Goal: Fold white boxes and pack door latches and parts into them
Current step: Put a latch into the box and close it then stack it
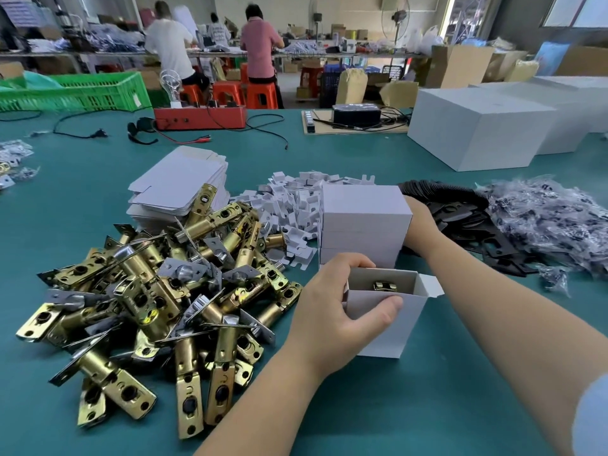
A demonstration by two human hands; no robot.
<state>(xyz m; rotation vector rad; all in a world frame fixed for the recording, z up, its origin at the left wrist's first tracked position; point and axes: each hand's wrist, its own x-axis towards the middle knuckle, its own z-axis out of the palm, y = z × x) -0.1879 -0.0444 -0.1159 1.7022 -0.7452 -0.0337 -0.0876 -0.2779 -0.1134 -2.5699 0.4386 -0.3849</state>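
My left hand (329, 311) grips the upper rim of an open white box (388, 327) standing near the table's front, thumb on the front wall and fingers over the far edge. A brass door latch (383, 286) shows inside it. Right behind stands a stack of closed white boxes (362, 222). My right hand (419, 222) reaches past that stack's right side toward black plates (460, 218); the stack hides its fingers. A big pile of brass latches (158, 291) lies to the left.
Flat box blanks (177, 179) and white cardboard inserts (289, 205) lie behind the latch pile. Bagged parts (543, 218) heap at the right. Large white cartons (477, 126), a red device (200, 116) with cables and a green crate (75, 93) line the far side of the green table (427, 406). People work beyond.
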